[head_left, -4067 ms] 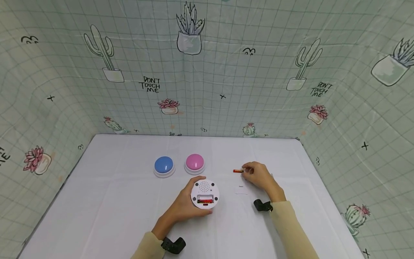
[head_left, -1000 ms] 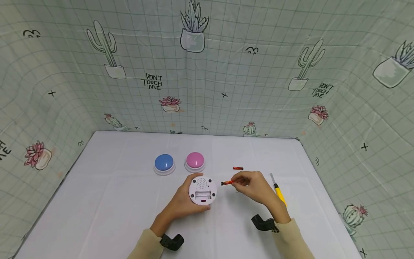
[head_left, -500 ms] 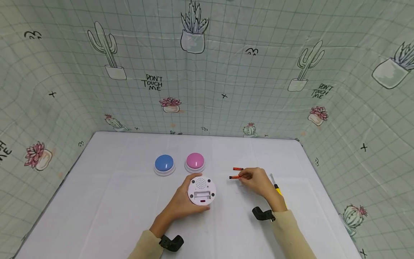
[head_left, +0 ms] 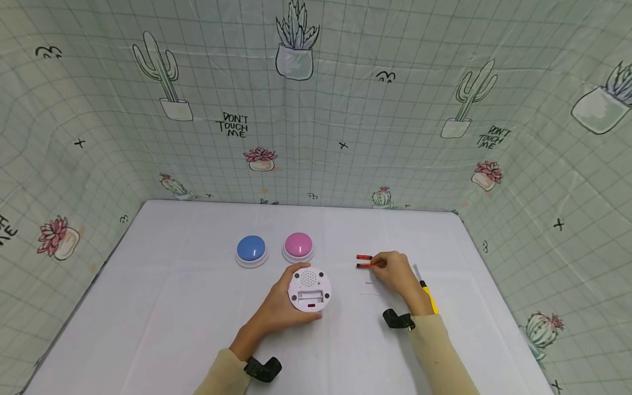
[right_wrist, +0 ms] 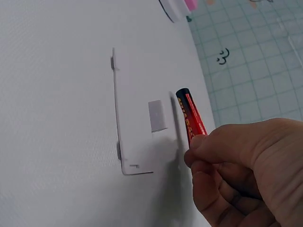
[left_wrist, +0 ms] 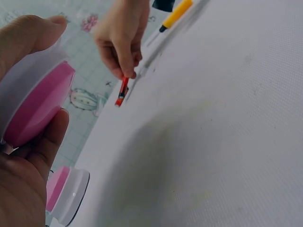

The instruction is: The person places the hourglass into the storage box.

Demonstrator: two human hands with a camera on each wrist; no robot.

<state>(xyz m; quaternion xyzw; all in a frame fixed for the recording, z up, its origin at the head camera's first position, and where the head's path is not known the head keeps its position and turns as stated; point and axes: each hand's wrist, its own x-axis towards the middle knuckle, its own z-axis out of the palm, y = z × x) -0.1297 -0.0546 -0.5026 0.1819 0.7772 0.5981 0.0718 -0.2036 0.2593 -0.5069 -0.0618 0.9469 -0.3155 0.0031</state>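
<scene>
My left hand (head_left: 282, 307) grips a round white button (head_left: 310, 280) by its sides, its underside with speaker holes turned up. The battery compartment (head_left: 309, 296) in it holds no battery. In the left wrist view the same button's pink dome (left_wrist: 42, 104) faces down. Between thumb and fingertips, my right hand (head_left: 397, 271) pinches a red battery (right_wrist: 190, 113) at or just above the table. A second red battery (head_left: 364, 257) lies right behind it. On the table below, a thin white battery cover (right_wrist: 135, 118) lies near the right hand.
A blue button (head_left: 250, 248) and a pink button (head_left: 298, 245) stand on the white table (head_left: 173, 285) behind the left hand. To the right, partly behind the right forearm, lies a yellow-handled screwdriver (head_left: 428, 296). A patterned cloth (head_left: 340, 109) hangs around the table.
Earlier one battery sat in the compartment; now it has none. My right hand has carried a battery from near the button rightward and back, beside the other battery. My left hand has hardly moved.
</scene>
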